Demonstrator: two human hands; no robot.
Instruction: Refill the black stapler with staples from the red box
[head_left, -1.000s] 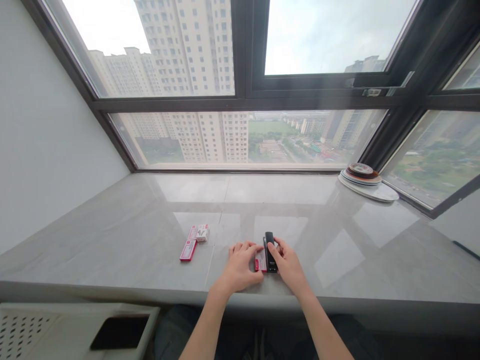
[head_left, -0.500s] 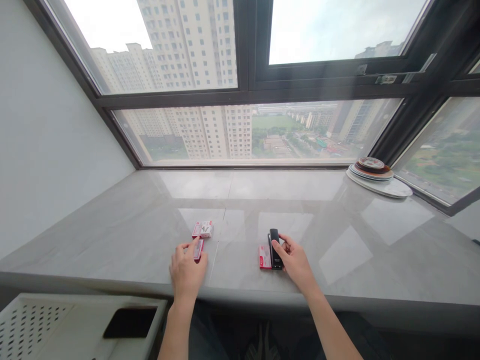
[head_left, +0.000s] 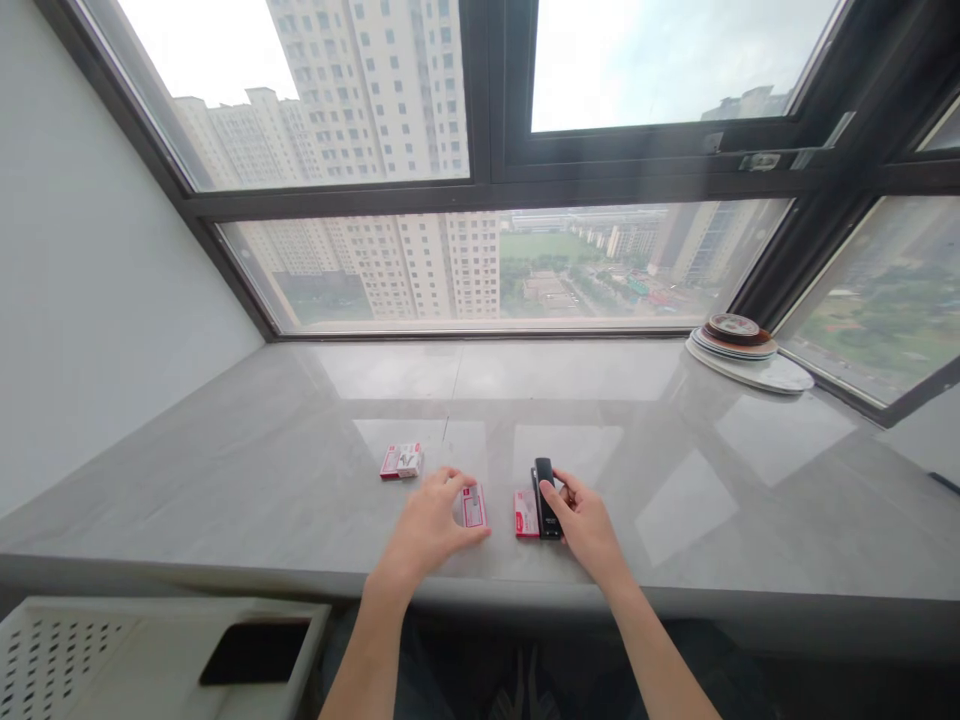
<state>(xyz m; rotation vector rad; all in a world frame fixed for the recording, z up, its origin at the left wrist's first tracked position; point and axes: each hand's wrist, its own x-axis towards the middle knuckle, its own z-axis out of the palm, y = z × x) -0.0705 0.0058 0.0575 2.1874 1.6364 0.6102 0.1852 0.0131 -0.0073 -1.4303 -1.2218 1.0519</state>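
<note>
Near the front of the grey counter, my left hand [head_left: 431, 525] has its thumb and fingers around the ends of a small pink-and-white box [head_left: 473, 507]. To the right, my right hand [head_left: 589, 515] grips a black stapler [head_left: 546, 500], thumb on top and fingers along its right side. Another pink-and-white box [head_left: 526, 513] lies flat against the stapler's left side. Beyond my left hand sit two more small boxes, a red-and-white one [head_left: 389, 462] and a white one [head_left: 409, 460], close together. The fingertips under the stapler are partly hidden.
A stack of plates [head_left: 739, 350] stands at the counter's back right corner by the window. Below the front edge at left is a white perforated tray [head_left: 157, 665] with a black phone-like slab [head_left: 255, 652] on it. A wall bounds the left side.
My left hand has moved right with the small box, away from the two boxes at the left and closer to the stapler. My right hand stays on the stapler. The view has shifted slightly.
</note>
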